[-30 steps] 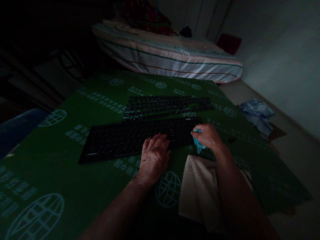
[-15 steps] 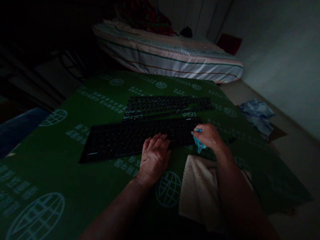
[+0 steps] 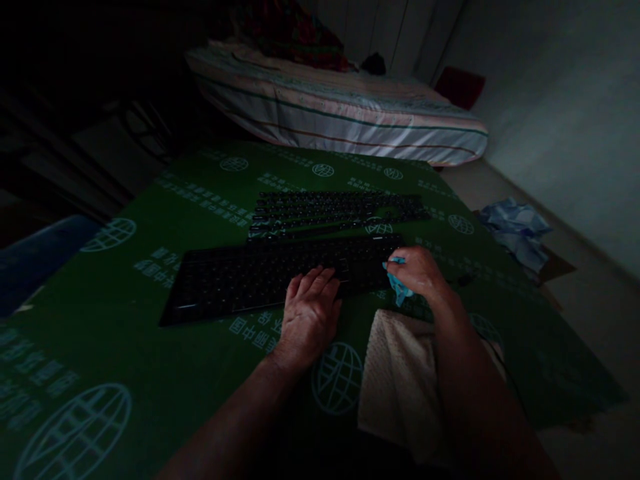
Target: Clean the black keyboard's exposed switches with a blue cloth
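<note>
A black keyboard [image 3: 230, 280] lies slightly aslant on the green board; its surface is too dark to make out in detail. My left hand [image 3: 311, 303] rests palm down on its front edge, fingers lying on top. At the keyboard's right end, my right hand [image 3: 415, 268] pinches a crumpled blue cloth [image 3: 400, 291] against or just over it; the exact contact is hidden. Behind the keyboard, black keycaps [image 3: 310, 203] are laid out in rows, with green showing between them. A beige towel [image 3: 395, 380] lies under my right forearm.
The green board [image 3: 200, 380] carries white globe prints and lettering. A dark cable plug [image 3: 466, 279] lies right of my right hand. Beyond the board stands a bed [image 3: 350, 113] with a striped sheet. Crumpled pale-blue material [image 3: 515, 227] lies on the floor at right, near the wall [image 3: 575, 133].
</note>
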Motion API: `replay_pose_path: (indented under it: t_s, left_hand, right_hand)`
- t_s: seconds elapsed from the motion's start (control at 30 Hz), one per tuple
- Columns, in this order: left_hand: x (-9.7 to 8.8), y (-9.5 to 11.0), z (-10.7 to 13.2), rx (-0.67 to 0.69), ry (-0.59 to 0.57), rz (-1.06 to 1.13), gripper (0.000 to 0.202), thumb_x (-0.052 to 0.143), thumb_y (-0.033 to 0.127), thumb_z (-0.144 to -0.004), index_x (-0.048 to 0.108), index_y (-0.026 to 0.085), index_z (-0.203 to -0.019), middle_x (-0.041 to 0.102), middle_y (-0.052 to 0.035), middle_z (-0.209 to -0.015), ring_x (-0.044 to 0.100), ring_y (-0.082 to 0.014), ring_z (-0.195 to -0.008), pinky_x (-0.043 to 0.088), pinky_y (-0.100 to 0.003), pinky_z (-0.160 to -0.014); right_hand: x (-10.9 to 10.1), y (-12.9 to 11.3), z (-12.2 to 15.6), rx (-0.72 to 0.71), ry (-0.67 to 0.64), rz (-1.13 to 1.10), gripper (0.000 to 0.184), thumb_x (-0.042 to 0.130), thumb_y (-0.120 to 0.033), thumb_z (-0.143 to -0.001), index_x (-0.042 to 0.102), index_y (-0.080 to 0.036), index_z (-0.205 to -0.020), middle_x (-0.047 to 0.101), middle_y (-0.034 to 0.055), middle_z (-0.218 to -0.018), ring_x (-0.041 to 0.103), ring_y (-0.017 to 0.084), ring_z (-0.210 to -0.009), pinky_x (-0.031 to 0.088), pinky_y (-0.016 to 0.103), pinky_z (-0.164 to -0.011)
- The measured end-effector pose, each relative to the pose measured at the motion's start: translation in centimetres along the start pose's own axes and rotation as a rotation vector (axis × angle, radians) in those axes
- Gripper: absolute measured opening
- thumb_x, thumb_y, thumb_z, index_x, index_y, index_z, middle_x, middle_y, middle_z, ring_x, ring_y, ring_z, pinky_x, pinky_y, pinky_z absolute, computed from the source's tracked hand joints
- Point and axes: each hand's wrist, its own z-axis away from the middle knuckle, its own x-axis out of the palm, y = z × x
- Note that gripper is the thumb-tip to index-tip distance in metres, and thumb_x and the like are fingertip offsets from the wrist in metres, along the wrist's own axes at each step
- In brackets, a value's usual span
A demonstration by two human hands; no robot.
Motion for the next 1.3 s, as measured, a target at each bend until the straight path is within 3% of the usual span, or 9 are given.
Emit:
replay_pose_path:
  t_s: [0.67,1.3]
  left_hand:
    - [0.12,-0.07,-0.02,0.02,0.004,-0.017,0.028,0.052,0.02,-0.085,0.06,0.017,-0.112,0.056,-0.0092,-0.128,0.048,-0.0284,-0.121,0.035,-0.05,-0.101]
    - [0.14,-0.11,0.02,0.024,0.009,-0.024,0.029,0.052,0.02,-0.085,0.06,0.017,-0.112,0.057,-0.0093,-0.128,0.048,-0.0286,-0.121,0.036,-0.05,-0.101]
  right_hand:
    - [0.17,0.19,-0.07,-0.018,0.021,-0.004,0.015,0.059,-0.027,-0.072,0.072,-0.02,-0.071,0.069,0.0015,-0.065,0.059,0.013,-0.058,0.039,0.021,-0.054]
    - [0.21,0.41,-0.31,0.001,-0.003,-0.038,0.019,0.057,-0.031,-0.071,0.072,-0.019,-0.073,0.066,0.0011,-0.06,0.054,0.011,-0.051,0.035,0.022,-0.05]
